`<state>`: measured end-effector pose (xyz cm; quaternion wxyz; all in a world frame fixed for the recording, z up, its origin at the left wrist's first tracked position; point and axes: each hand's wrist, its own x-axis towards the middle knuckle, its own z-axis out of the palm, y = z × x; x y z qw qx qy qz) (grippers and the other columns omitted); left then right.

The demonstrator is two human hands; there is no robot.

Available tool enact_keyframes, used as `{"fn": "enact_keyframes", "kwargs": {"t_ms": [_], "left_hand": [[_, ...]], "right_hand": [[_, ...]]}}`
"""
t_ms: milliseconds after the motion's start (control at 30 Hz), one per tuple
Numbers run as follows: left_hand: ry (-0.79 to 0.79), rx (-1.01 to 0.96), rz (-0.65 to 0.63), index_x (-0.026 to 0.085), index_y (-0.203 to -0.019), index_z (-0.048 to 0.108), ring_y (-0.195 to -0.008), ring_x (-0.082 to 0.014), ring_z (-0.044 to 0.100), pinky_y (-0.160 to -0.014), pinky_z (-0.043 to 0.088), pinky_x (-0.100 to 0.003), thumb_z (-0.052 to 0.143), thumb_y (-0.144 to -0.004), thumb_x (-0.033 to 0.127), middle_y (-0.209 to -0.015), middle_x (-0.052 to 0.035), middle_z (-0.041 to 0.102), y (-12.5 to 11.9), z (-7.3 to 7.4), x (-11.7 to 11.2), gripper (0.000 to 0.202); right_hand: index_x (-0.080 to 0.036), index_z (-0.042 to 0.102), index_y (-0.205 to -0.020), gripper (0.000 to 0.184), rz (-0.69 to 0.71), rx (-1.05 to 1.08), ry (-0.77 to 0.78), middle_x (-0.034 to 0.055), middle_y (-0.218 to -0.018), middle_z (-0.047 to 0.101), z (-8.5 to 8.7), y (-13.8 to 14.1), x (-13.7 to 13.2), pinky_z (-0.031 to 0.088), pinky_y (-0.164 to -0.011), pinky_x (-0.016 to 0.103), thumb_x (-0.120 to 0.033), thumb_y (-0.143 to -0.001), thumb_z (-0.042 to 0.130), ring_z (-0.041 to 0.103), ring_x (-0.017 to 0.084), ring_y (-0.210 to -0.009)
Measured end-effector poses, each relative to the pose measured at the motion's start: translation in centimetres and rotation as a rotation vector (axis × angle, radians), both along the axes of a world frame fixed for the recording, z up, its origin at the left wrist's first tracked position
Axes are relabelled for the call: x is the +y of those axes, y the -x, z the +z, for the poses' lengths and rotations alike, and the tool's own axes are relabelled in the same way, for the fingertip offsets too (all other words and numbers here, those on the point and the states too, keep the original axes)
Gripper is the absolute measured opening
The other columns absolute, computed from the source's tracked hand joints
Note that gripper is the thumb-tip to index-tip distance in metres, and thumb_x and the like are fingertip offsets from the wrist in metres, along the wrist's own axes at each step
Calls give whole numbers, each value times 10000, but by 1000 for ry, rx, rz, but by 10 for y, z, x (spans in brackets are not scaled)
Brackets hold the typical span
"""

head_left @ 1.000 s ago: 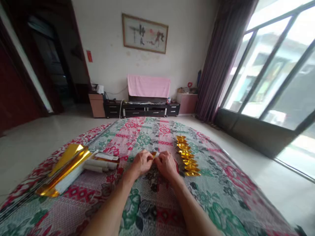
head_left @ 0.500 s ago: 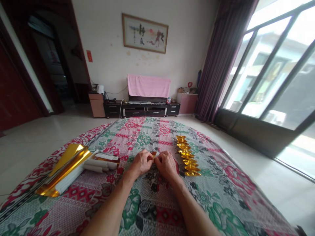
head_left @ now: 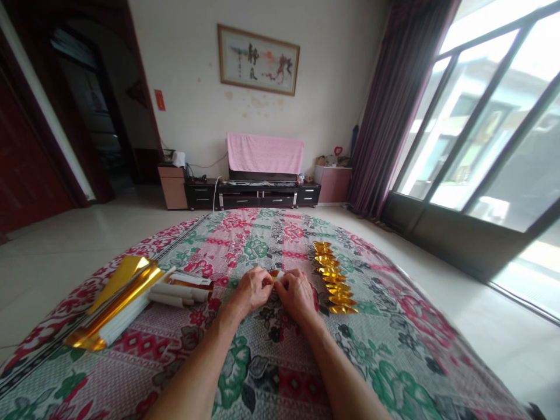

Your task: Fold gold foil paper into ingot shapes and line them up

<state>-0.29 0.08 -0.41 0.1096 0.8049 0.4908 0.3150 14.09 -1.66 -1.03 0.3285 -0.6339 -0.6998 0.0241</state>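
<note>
My left hand (head_left: 251, 289) and my right hand (head_left: 296, 293) meet at the middle of a flowered patchwork cloth (head_left: 262, 373). Both are closed, pinching a small piece of gold paper (head_left: 275, 274) between their fingertips; most of it is hidden by the fingers. Just right of my right hand lies a row of several folded gold paper pieces (head_left: 331, 277). To the left of my left hand lie white rolled sheets (head_left: 177, 293) and a stack of gold foil paper (head_left: 116, 300).
Beyond the cloth is bare tiled floor (head_left: 65, 245). A low dark TV cabinet (head_left: 254, 195) with a pink cover stands at the far wall. Dark curtains and large glass doors (head_left: 481, 128) fill the right side. A dark doorway opens at the left.
</note>
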Motion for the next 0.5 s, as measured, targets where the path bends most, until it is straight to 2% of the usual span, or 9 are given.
{"fn": "enact_keyframes", "kwargs": {"t_ms": [167, 367, 500], "left_hand": [[7, -2, 3, 154, -749, 654, -742, -132, 569, -703, 441, -237, 538, -741, 125, -795, -45, 605, 0, 1, 0, 121], [41, -21, -26, 171, -762, 684, -796, -128, 588, -771, 454, -235, 472, -764, 83, -828, -43, 630, 3, 1, 3, 230], [35, -18, -35, 180, -761, 685, -778, -122, 584, -745, 458, -227, 481, -744, 72, -820, -32, 628, 5, -1, 4, 231]], "right_hand": [[-183, 611, -629, 195, 0, -2, -3, 29, -818, 602, 1, 0, 0, 327, -735, 224, -269, -789, 539, 521, 126, -763], [-188, 616, -642, 201, -18, -26, 10, 21, -821, 598, 1, 0, -1, 327, -720, 220, -285, -794, 530, 517, 120, -753], [-185, 617, -648, 211, -16, -27, 15, 22, -833, 596, 1, 0, -2, 327, -724, 219, -292, -803, 520, 516, 118, -763]]}}
